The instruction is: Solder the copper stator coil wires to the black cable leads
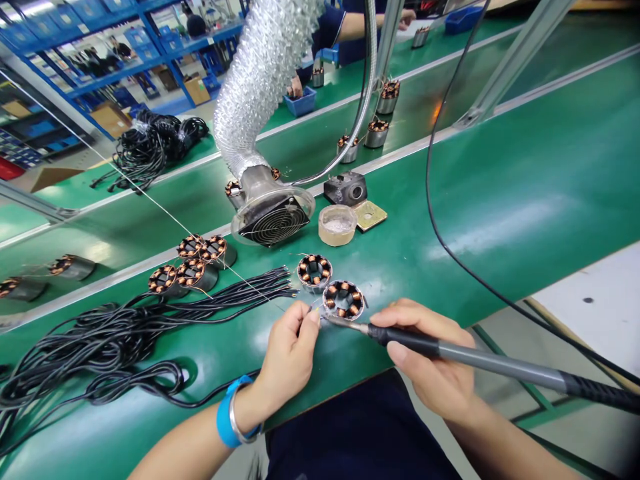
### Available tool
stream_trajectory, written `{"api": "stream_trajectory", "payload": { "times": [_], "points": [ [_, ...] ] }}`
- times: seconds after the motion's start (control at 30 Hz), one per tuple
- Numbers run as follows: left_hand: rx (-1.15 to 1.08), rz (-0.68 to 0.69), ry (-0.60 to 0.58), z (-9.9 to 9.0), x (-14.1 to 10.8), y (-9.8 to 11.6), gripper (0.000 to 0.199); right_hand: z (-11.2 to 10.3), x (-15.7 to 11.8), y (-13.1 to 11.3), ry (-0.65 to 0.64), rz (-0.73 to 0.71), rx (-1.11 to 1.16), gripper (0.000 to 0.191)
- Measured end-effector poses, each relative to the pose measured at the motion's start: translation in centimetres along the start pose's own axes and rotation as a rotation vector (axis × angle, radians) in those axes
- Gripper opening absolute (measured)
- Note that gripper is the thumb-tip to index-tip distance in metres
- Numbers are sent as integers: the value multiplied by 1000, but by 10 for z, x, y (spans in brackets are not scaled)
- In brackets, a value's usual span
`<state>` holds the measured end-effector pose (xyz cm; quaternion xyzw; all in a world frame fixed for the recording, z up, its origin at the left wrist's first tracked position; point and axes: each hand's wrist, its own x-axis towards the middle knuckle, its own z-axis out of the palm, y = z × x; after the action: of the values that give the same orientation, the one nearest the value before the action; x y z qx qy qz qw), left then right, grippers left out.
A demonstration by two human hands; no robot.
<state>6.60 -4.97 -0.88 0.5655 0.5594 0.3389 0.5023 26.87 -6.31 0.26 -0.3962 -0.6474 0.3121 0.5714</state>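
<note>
My right hand (443, 383) grips a soldering iron (500, 363), its tip pointing left at the fingertips of my left hand. My left hand (286, 353) is closed in a pinch on thin wires (316, 309) beside a stator with copper windings (344, 300); the exact wire ends are too small to make out. A thin strand, like solder wire (250, 288), runs from the upper left down to the left fingers. Just behind stands a second stator (315, 272). One black cable (220, 393) passes under my left wrist.
A bundle of black cables (125, 340) covers the left of the green bench, with several stators (197, 272) behind. A fume extractor (274, 220) hangs ahead near a round tub (337, 225), a sponge (370, 215) and an iron holder (346, 189). Another person's hand (295, 88) is across the bench.
</note>
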Motion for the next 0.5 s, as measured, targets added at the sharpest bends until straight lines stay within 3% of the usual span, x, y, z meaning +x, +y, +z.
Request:
{"api": "stream_trajectory", "payload": {
  "times": [0.23,0.5],
  "points": [
    [37,17,-3,-1,0,2,35,4,6,-13,-20,-101,-69,20],
    [38,17,-2,-1,1,1,34,4,5,-14,-2,-93,-45,20]
  ]
}}
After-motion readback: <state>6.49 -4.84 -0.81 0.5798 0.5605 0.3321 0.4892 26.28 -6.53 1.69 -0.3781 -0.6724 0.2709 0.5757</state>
